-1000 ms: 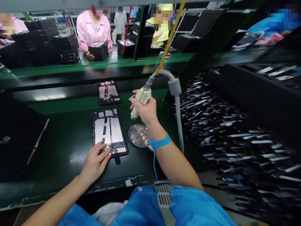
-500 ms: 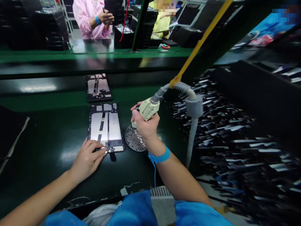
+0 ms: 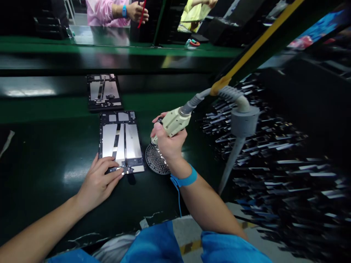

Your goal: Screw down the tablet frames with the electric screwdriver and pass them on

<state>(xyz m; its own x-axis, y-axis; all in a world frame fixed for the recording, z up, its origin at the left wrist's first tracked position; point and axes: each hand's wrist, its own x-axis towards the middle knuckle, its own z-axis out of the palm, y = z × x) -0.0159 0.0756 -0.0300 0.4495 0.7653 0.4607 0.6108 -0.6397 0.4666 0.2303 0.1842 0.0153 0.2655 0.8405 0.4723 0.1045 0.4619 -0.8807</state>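
On the green bench lies an opened tablet (image 3: 131,140), its inside up, with silver plates and dark flat cables. My left hand (image 3: 98,179) grips its lower left corner, fingers over the edge and the thumb by the bottom. My right hand (image 3: 170,144) is wrapped round a cream electric screwdriver (image 3: 175,121), whose grey cable runs up to a yellow strap. Its lower end is over the rim of a round metal dish (image 3: 155,160) full of small holes, just right of the tablet. The bit's tip is hidden, so I cannot tell whether it touches.
A second opened tablet (image 3: 105,93) lies behind the first. At the right, a grey holder (image 3: 245,120) hangs on a pole, beside racks (image 3: 260,146) packed with thin dark panels, blurred. Across a green ledge (image 3: 109,49), a person in pink (image 3: 101,14) works.
My view has shifted, so the ledge sits higher and the grey holder farther right. Both hands keep their grips, and the screwdriver stays by the dish. The person in pink has moved a hand rightward.
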